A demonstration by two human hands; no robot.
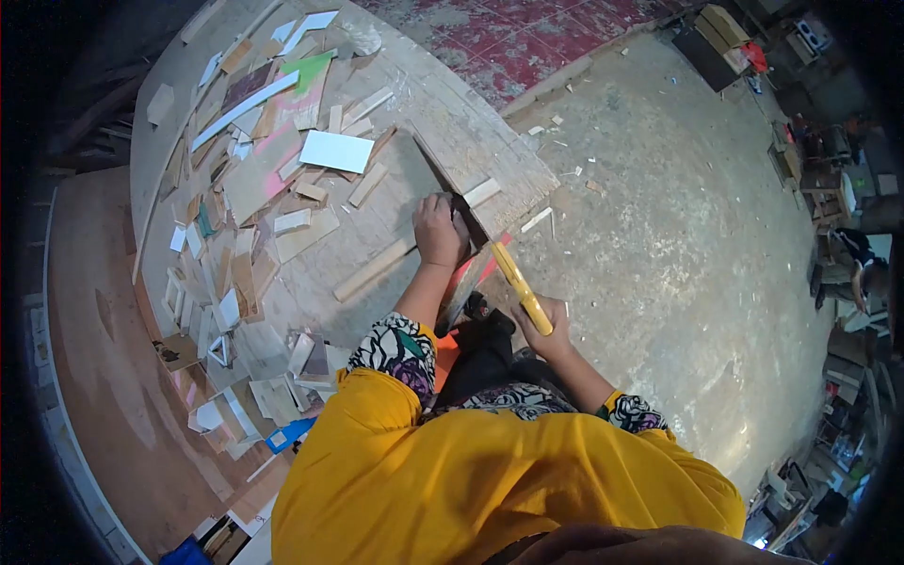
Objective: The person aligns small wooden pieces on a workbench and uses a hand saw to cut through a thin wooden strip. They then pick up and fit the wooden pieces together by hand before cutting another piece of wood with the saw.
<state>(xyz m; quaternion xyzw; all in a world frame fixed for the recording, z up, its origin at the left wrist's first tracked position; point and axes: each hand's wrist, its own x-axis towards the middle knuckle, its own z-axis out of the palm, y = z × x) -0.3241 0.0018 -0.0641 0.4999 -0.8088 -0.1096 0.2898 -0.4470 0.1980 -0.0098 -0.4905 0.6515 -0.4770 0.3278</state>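
Note:
My right hand (554,331) is closed around the yellow handle of a handsaw (516,281). Its dark blade reaches up and left from the handle and crosses a narrow wooden strip (375,267). Over that strip, just left of the blade, my left hand (439,230) presses down with fingers curled around it. A short end of the strip sticks out beyond the blade, near the edge of the worktable (452,104). The teeth and the cut are hidden from this view.
Many wood offcuts, including a white board piece (336,152) and a green-painted piece (309,70), lie scattered on the table's left side. A concrete floor (659,207) with small scraps spreads out to the right. At the far right another person (852,273) is partly visible among clutter.

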